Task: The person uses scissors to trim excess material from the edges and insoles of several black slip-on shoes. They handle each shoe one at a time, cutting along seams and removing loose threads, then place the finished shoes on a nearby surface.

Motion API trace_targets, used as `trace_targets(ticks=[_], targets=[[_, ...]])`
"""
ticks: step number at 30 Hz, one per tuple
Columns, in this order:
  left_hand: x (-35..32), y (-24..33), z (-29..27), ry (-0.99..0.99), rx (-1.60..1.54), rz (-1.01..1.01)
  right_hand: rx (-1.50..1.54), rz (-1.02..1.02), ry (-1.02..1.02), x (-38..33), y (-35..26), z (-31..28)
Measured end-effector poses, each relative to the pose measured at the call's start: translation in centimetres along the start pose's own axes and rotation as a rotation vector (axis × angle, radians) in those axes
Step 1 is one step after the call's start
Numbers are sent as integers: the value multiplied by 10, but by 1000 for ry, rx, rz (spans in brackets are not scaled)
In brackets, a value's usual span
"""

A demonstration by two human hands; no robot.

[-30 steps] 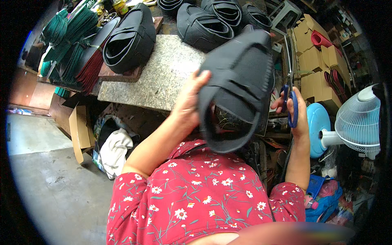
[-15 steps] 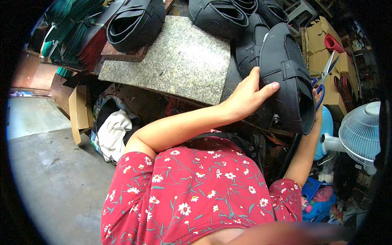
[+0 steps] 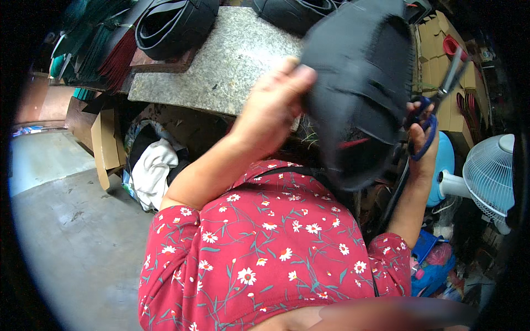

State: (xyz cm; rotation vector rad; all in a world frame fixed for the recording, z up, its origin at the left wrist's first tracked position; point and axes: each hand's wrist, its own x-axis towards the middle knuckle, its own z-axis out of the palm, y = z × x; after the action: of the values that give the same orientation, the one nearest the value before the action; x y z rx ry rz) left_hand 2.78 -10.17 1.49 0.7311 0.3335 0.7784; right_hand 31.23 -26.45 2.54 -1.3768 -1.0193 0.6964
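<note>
A large black shoe upper (image 3: 353,83) with a strap and stitched edge is lifted in front of me, smeared by motion. My left hand (image 3: 273,105) grips its left edge, thumb on top and the other fingers partly hidden. On the far side of the upper, my right hand (image 3: 424,135) is closed around the blue-handled scissors (image 3: 425,124), whose blades stand apart and point up and to the right. Whether the right hand also touches the upper cannot be told.
Black uppers (image 3: 176,27) stand on the speckled stone slab (image 3: 226,60). Bundles of green and red strips (image 3: 118,63) lie at left. A white cloth (image 3: 156,165) fills a bin below. At right are cardboard boxes (image 3: 439,60) and a white fan (image 3: 491,171).
The black upper has come up and left, closer to me, with my left hand at its edge. My right hand and the scissors show more fully beside it.
</note>
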Motion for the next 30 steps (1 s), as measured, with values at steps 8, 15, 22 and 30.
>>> trace_targets(ticks=[8,15,22,30], targets=[[-1,58,-117,568,1006,361,-786,-55,-11,36,-38,21],[-42,55,-51,-29,1651,828,-817,-144,-31,21,-19,28],[-56,14,8,-635,1611,813,-547,82,-224,-3,-35,49],[-3,-28,-7,-320,1782,573,-71,300,-380,-3,-62,60]])
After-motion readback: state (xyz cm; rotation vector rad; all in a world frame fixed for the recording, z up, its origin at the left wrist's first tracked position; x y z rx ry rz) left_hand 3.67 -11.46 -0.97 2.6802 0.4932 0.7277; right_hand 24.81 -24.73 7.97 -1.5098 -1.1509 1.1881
